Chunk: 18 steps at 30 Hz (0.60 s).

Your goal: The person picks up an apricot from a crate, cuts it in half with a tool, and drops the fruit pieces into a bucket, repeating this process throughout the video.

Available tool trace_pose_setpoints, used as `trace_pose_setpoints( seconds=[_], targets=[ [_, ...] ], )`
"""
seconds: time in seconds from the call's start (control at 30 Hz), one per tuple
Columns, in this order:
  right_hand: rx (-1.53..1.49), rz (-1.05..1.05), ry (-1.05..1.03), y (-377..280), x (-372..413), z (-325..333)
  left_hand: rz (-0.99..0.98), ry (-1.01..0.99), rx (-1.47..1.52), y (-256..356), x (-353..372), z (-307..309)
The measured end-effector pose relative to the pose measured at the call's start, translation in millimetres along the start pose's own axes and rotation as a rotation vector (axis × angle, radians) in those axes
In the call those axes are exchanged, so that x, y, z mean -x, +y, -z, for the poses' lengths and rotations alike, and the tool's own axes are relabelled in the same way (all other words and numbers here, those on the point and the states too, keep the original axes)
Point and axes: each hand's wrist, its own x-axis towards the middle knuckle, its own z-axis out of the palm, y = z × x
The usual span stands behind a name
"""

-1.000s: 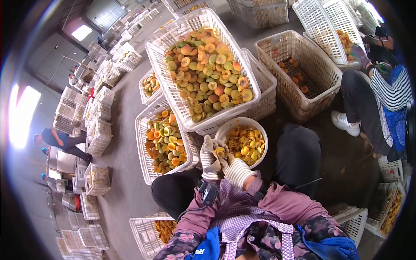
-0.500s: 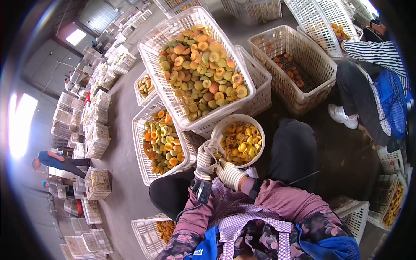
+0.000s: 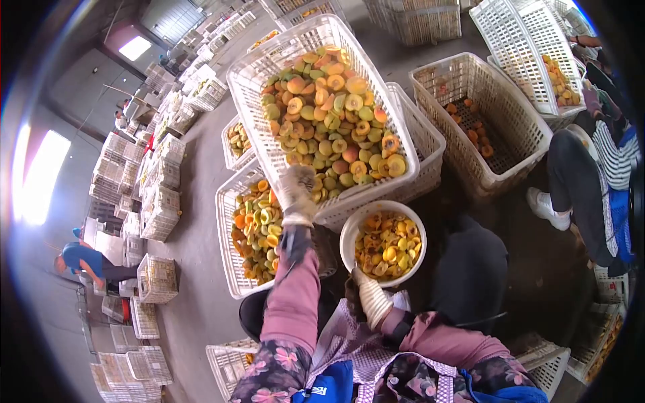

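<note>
A large white plastic crate [image 3: 250, 107] heaped with orange-green halved peaches [image 3: 329, 127] sits tilted on top of another crate. My left hand [image 3: 297, 191], in a pale work glove, is stretched to that crate's near-left corner, beside the fruit. Motion smears its fingers. Below the crate stands a round white bucket [image 3: 345, 238] with yellow fruit pieces [image 3: 388, 247] in it. My right hand [image 3: 371, 299], in a striped white glove, is at the bucket's near rim with its fingers curled. What the fingers hold is dark and indistinct.
Left of the bucket, a lower crate [image 3: 228, 265] holds more halved fruit. At right, a deep crate [image 3: 497, 178] has some orange pieces at its bottom. A seated co-worker's leg [image 3: 571, 181] is at far right. Stacked crates [image 3: 161, 208] line the left side.
My left hand has moved from beside my right hand up to the large crate. My right hand has lowered slightly relative to the bucket. The whole view has shifted a little.
</note>
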Motion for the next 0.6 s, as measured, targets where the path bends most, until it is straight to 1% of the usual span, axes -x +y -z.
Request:
trace_pose_setpoints(
  seconds=[0.03,0.07,0.1,0.13,0.17,0.2,0.23,0.3,0.33,0.4,0.47,0.5,0.53,0.57,0.6],
  targets=[
    [0.040,0.091,0.043,1.9,-3.1,-1.8,0.040,-0.050,0.100,-16.4,-46.6,-42.5],
    [0.059,0.107,0.071,-0.1,-4.5,-1.9,0.084,-0.096,0.197,-33.7,-93.2,-85.9],
    [0.075,0.145,0.100,0.9,-8.0,-1.6,0.101,-0.128,-0.013,-6.3,-66.2,-66.9],
    [0.091,0.184,0.129,0.3,-11.1,-2.3,-0.188,-0.013,-0.346,-26.8,-77.3,-98.0],
    [0.091,0.184,0.133,-1.1,-12.1,-2.0,-0.071,-0.199,-0.260,-21.6,-87.9,-95.2],
    [0.104,0.195,0.126,-3.7,-7.1,-6.6,0.050,-0.385,-0.176,-2.1,-83.9,-66.2],
    [0.116,0.209,0.117,-5.3,-4.0,-9.6,0.051,-0.386,-0.179,-8.8,-84.7,-75.6],
    [0.138,0.221,0.103,-2.0,-3.5,-8.6,-0.226,-0.439,-0.135,-31.4,-85.9,-104.1],
    [0.161,0.243,0.092,-0.4,-4.7,-7.6,-0.227,-0.435,-0.138,-43.2,-90.2,-115.1],
    [0.147,0.261,0.098,2.5,-11.8,-3.3,-0.146,-0.303,0.260,-58.9,-93.5,-128.7],
    [0.221,0.584,0.105,6.0,-25.5,5.7,-0.060,-0.229,1.489,11.9,-0.3,-37.6],
    [0.374,0.867,0.212,7.1,-38.8,9.5,-0.053,-0.339,1.740,24.4,31.3,-26.6],
    [0.308,0.593,0.152,-8.7,-17.1,2.5,-0.016,-0.461,2.002,36.4,62.7,-16.2],
    [0.376,0.694,0.171,-8.9,-24.7,5.7,0.048,-0.589,2.231,48.4,94.2,-5.8],
    [0.448,0.795,0.190,-7.6,-31.7,9.2,0.038,-0.474,2.005,52.1,119.0,-5.5]
  ],
)
